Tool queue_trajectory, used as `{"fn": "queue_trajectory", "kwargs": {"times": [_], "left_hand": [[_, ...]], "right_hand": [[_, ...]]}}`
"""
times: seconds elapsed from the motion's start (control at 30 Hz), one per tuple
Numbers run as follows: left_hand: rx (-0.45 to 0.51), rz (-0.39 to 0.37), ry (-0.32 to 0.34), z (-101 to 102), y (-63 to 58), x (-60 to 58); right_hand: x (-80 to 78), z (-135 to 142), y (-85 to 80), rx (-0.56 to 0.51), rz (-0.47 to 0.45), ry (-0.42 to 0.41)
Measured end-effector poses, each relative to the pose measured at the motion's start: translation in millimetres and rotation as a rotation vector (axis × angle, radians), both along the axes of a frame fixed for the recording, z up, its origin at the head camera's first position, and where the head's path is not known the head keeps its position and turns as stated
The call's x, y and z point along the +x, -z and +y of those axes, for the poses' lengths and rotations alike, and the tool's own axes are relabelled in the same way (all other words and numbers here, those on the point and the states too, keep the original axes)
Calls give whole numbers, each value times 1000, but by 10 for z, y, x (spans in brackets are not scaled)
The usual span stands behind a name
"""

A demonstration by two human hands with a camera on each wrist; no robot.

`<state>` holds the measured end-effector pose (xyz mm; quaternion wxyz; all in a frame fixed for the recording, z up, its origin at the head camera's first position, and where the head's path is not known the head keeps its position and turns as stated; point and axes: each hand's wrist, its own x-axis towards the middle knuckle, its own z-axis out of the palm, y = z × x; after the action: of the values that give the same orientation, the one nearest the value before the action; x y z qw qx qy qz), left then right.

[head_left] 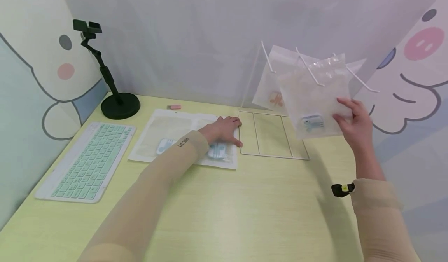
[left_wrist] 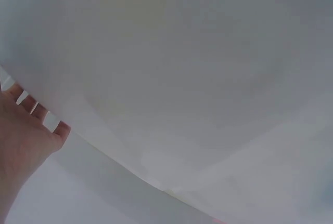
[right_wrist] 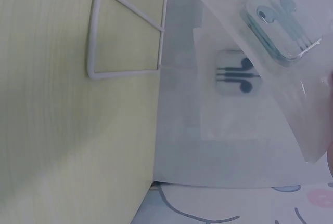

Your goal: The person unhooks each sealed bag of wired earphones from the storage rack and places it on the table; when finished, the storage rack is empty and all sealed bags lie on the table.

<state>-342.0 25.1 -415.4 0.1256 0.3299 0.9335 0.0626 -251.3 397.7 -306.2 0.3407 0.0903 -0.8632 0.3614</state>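
Observation:
My right hand (head_left: 360, 126) grips the right edge of a translucent plastic bag (head_left: 308, 91) with thumb and fingers. Inside the bag is a clear case of blue earphones (right_wrist: 283, 24). The bag hangs among the hooks of a white wire rack (head_left: 276, 156). Behind it hangs another bag (head_left: 267, 73) with an orange item inside. My left hand (head_left: 224, 130), fingers spread, rests at the right end of the plastic bags (head_left: 148, 137) lying on the table, which hold blue-and-white cases. A pale sheet (left_wrist: 187, 78) fills most of the left wrist view, with fingertips along its edge.
A white keyboard (head_left: 87, 161) with mint keys lies on the left. Behind it stands a black phone stand (head_left: 120, 106). A small pink eraser (head_left: 175, 107) sits beyond the flat bags. In the right wrist view, dark earphones (right_wrist: 237, 73) show in a bag farther back.

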Motion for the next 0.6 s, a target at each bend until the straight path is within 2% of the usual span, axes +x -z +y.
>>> {"fn": "queue_trajectory", "kwargs": {"times": [0.3,0.5,0.6], "left_hand": [[0,-12,0,-19,-33,10],[-6,-13,5,-20,-50,24],[-11,-9,8,-14,-45,24]], "right_hand": [[170,72,-112,62,-111,10],[276,106,-183,38,-84,-55],[346,120,-218,47,-92,-56]]}}
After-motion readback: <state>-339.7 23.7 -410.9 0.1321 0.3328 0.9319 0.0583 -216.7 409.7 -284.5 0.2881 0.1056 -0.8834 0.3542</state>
